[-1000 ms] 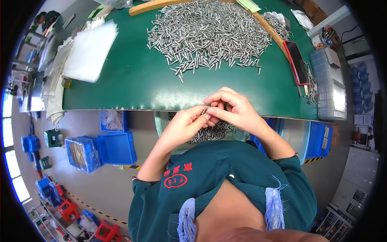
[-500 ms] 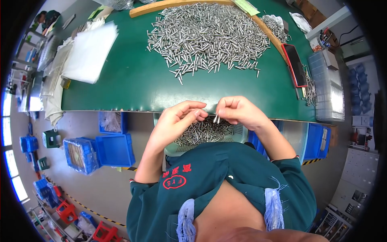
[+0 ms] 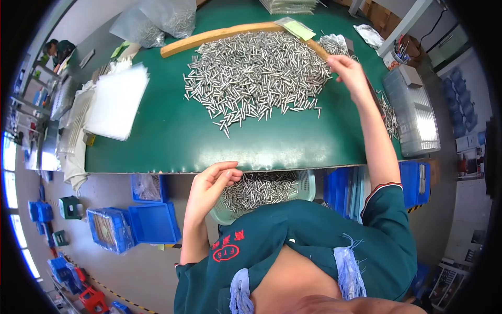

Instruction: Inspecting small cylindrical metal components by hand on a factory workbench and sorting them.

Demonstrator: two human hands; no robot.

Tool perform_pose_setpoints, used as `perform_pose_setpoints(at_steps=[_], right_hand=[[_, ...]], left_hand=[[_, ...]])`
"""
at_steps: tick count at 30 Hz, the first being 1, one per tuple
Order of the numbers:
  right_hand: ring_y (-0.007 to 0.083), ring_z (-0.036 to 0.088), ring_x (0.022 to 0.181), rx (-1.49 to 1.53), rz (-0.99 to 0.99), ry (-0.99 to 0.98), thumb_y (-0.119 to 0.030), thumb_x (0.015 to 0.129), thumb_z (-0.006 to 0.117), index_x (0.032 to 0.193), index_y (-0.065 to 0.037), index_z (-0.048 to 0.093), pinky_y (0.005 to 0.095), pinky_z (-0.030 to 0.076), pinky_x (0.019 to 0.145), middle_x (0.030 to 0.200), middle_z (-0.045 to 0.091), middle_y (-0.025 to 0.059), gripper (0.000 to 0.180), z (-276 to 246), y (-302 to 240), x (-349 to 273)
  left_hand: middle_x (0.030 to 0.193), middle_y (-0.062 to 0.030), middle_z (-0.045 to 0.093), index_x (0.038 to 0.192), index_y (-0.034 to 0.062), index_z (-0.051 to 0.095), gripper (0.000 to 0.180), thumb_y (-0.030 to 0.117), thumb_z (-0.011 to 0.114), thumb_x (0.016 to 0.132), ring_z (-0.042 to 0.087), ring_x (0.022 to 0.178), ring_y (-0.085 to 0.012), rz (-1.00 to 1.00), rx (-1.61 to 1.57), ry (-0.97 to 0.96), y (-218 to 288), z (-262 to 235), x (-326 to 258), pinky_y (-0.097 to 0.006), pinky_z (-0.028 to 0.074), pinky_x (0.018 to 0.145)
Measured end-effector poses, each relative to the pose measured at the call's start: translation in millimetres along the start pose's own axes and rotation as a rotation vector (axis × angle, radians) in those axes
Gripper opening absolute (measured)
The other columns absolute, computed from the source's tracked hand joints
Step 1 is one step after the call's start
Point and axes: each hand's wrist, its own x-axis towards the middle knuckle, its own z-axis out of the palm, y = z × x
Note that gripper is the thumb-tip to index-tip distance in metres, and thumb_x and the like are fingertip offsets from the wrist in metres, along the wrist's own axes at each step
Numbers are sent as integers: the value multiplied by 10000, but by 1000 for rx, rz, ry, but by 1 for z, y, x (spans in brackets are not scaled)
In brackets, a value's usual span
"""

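Note:
A large heap of small metal pins (image 3: 256, 73) lies spread on the green table (image 3: 157, 141). My right hand (image 3: 348, 73) reaches out over the right edge of that heap, fingers bent toward the pins; I cannot tell whether it holds any. My left hand (image 3: 212, 183) hovers at the table's near edge, fingers loosely apart and empty, just above a pale basket (image 3: 308, 186) on my lap that holds several more metal pins (image 3: 261, 188).
A wooden strip (image 3: 225, 34) borders the heap at the back. White sheets (image 3: 115, 99) lie at the table's left, and clear bags (image 3: 157, 18) sit at the back. A clear plastic box (image 3: 418, 118) stands at the right. Blue bins (image 3: 130, 222) sit on the floor.
My hands were together at the table's near edge, working small pins. They have since parted: the right hand has stretched out to the heap, the left stays low over the basket.

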Motion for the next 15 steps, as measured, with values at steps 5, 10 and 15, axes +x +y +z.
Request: perform_pose_setpoints(at_steps=[5, 10, 15], right_hand=[[86, 603, 714, -218, -177, 358, -301, 873, 671, 1122, -42, 677, 229, 467, 631, 872, 689, 28, 359, -43, 10, 58], [37, 558, 779, 73, -249, 80, -263, 929, 606, 1184, -74, 643, 184, 417, 632, 919, 645, -36, 319, -6, -41, 9], [216, 592, 1098, -209, -355, -332, -254, 887, 650, 1216, -68, 605, 320, 487, 897, 1230, 597, 116, 381, 56, -48, -77]], left_hand=[[1006, -124, 688, 1188, -44, 592, 267, 87, 526, 965, 658, 899, -149, 21, -7, 97, -13, -10, -7, -259, 520, 792], [1014, -104, 689, 1192, -26, 598, 261, 86, 522, 968, 647, 933, -139, 194, 49, 271, -16, -18, -6, -248, 508, 793], [1399, -270, 409, 1374, 23, 438, 603, 269, 655, 868, 358, 1335, -400, 432, 907, 327, 5, -18, 43, -460, 309, 1089]])
